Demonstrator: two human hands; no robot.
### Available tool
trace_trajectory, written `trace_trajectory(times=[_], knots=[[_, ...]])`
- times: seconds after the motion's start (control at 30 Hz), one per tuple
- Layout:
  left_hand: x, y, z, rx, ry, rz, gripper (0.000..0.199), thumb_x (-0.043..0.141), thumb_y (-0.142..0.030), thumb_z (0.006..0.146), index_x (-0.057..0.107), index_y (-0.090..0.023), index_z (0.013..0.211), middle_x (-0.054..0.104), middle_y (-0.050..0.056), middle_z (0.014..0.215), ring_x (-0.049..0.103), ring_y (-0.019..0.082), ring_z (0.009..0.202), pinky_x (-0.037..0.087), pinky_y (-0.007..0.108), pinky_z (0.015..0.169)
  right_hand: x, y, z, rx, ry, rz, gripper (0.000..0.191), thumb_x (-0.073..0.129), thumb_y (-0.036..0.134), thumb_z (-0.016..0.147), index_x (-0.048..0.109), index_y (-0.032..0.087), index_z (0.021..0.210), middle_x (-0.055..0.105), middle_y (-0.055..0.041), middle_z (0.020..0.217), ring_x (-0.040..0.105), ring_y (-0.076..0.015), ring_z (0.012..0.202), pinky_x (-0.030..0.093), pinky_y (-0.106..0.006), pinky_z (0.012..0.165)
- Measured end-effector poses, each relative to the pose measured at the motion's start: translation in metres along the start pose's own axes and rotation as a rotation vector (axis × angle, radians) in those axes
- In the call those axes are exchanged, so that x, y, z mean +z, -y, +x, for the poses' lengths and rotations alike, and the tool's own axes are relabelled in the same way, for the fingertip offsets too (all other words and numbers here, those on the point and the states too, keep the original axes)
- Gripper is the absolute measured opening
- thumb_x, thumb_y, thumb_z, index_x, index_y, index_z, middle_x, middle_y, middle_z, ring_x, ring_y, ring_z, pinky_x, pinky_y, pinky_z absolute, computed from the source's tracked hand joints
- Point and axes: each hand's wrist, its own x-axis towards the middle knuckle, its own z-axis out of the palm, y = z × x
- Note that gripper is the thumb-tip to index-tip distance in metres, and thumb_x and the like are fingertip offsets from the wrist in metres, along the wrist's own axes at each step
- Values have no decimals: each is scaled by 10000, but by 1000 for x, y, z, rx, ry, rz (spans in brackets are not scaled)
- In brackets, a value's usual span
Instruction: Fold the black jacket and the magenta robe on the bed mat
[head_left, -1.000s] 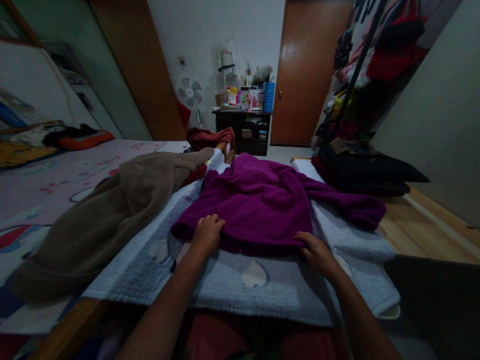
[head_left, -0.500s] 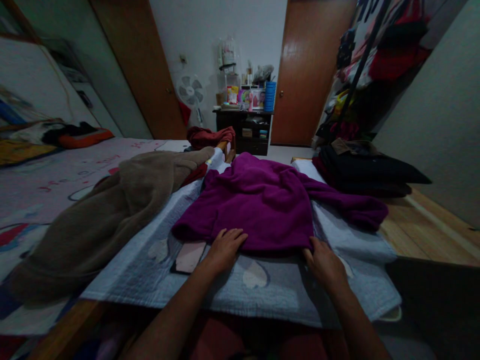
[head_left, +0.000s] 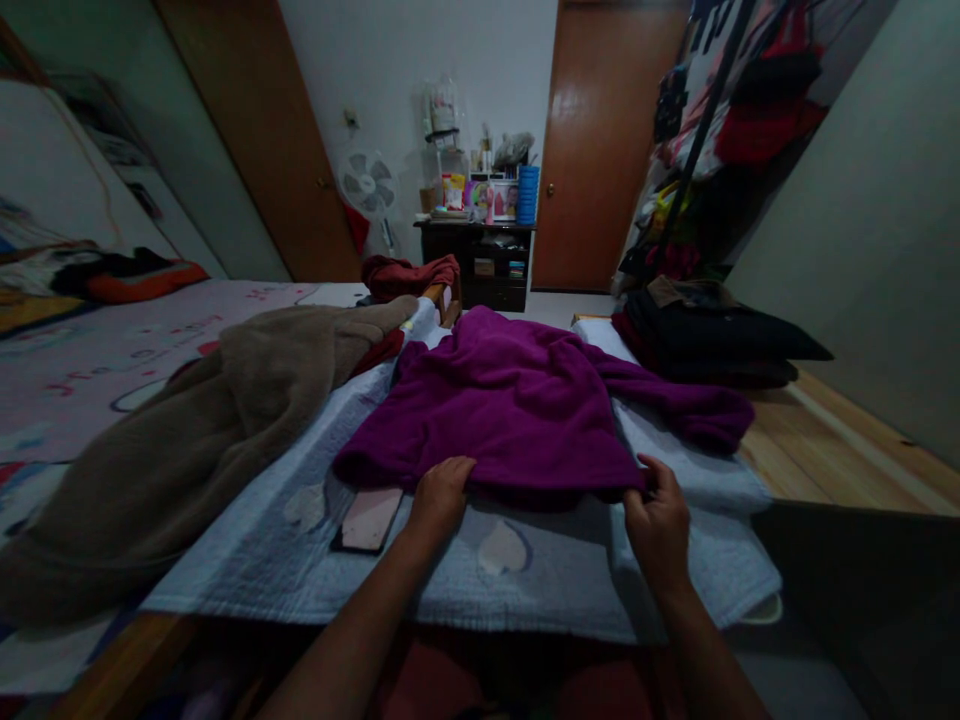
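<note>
A purple sweatshirt [head_left: 517,400] lies spread over a light blue quilted cover [head_left: 570,590], its hem towards me and one sleeve stretched out to the right. My left hand [head_left: 441,497] is closed on the middle-left part of the hem, the fingertips curled over the cloth. At the hem's right corner, my right hand [head_left: 658,520] pinches the fabric between thumb and fingers, drawing it outward. A pale pink phone-like flat object [head_left: 369,520] with a dark edge lies left of my left hand, partly under the sweatshirt.
To the left, a brown fleece garment [head_left: 225,410] lies across the bed's edge. A stack of dark folded clothes [head_left: 712,335] is at the right, beside a wooden board [head_left: 847,440]. Farther back are a rolled red cloth [head_left: 411,275], a white fan [head_left: 369,185] and a dark cabinet [head_left: 476,262].
My right hand has pulled the hem's right corner outward to the right, and the hem is straighter. My left hand has stayed at the hem, its fingers drawn closer together. The view has shifted slightly.
</note>
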Motion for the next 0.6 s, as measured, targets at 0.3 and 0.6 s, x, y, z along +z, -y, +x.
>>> trace_trajectory(times=[0.3,0.6], knots=[[-8,-1,4,-45,36,1,572,491,-10,694,601,-184,1228,638,83,1244,588,226,1141,436,344,1005,21,-6,-2,568,434,568,515,443,576,851,387,254,1248,653,-47,929,640,-172,574,509,-298,463],[-31,-6,15,41,-31,17,493,520,-10,702,641,-171,1152,645,73,1191,576,223,1091,437,343,986,-10,3,32,149,228,350,342,514,343,780,625,164,1050,551,39,604,486,-114,477,420,-234,462]])
